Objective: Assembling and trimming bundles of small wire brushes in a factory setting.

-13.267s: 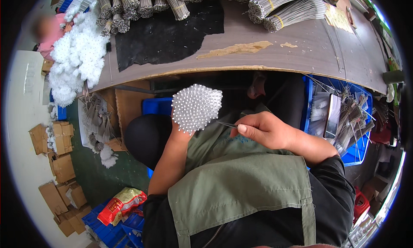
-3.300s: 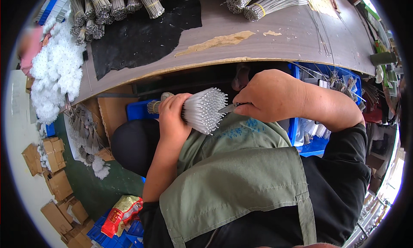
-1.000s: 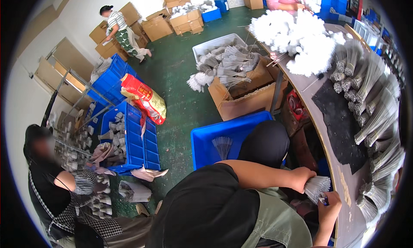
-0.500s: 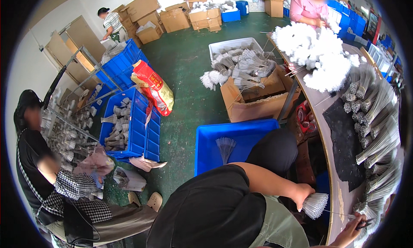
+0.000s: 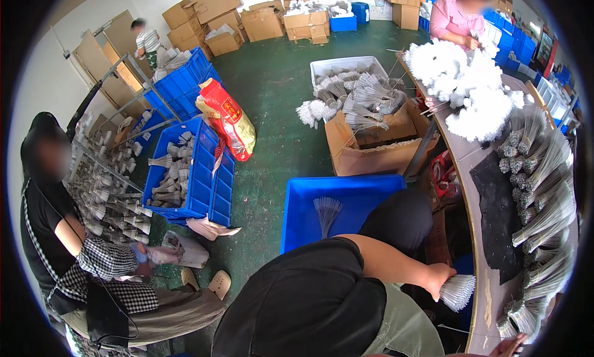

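My left hand grips the stem end of a bundle of thin white sticks, held low beside the edge of the workbench. My bare left forearm reaches across from my black sleeve to that hand. At the bottom right edge only a sliver of my right hand shows. A thin wire runs toward it, and its grip is hidden. Grey bundles lie in rows on the bench by a black mat.
Below my arm stands a blue crate holding one small bundle. A cardboard box of bundles, more blue crates and a red-yellow bag sit on the green floor. A seated person works at left, another at the bench's far end.
The view has swung from my lap and the bench to the floor on my left. My left hand still holds the white bundle; my right hand has slid almost out of view.
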`<state>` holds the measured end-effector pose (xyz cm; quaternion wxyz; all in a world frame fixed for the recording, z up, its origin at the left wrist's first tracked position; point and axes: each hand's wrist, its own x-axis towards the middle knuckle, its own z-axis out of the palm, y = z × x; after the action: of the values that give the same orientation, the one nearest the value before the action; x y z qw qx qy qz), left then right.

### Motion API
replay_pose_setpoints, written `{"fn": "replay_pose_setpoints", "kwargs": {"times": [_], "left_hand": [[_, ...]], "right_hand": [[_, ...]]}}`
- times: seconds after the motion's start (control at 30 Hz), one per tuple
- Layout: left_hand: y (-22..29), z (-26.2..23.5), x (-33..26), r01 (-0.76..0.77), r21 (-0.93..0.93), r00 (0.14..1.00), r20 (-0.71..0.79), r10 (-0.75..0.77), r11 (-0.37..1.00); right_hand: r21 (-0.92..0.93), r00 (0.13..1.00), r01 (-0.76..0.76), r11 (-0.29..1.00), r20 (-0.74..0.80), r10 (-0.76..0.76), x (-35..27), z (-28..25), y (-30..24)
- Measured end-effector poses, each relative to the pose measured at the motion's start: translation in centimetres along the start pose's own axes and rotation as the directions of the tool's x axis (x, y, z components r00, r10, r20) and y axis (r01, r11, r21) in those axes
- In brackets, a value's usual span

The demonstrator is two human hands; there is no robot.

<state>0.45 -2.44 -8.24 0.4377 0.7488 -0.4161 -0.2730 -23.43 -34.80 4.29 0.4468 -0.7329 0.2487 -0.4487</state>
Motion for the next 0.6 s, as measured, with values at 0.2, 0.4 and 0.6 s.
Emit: {"fn": "replay_pose_setpoints", "kwargs": {"times": [0.2,0.4,0.6], "left_hand": [[-0.1,-0.2,-0.6,0.039,-0.032,0.997,-0.068,-0.041,0.999],[0.1,0.8,-0.4,-0.017,-0.082,0.991,-0.131,0.006,0.996],[-2.0,1.9,0.7,-0.14,0.109,0.923,-0.346,0.169,0.984]], "right_hand": [[0.682,0.706,-0.643,0.349,0.35,0.616,-6.1,8.7,1.6],[0.494,0.66,-0.719,0.489,0.264,0.704,-12.9,13.4,-8.5],[-0.059,0.866,-0.363,0.93,0.346,0.36,-20.8,13.6,-2.5]]}}
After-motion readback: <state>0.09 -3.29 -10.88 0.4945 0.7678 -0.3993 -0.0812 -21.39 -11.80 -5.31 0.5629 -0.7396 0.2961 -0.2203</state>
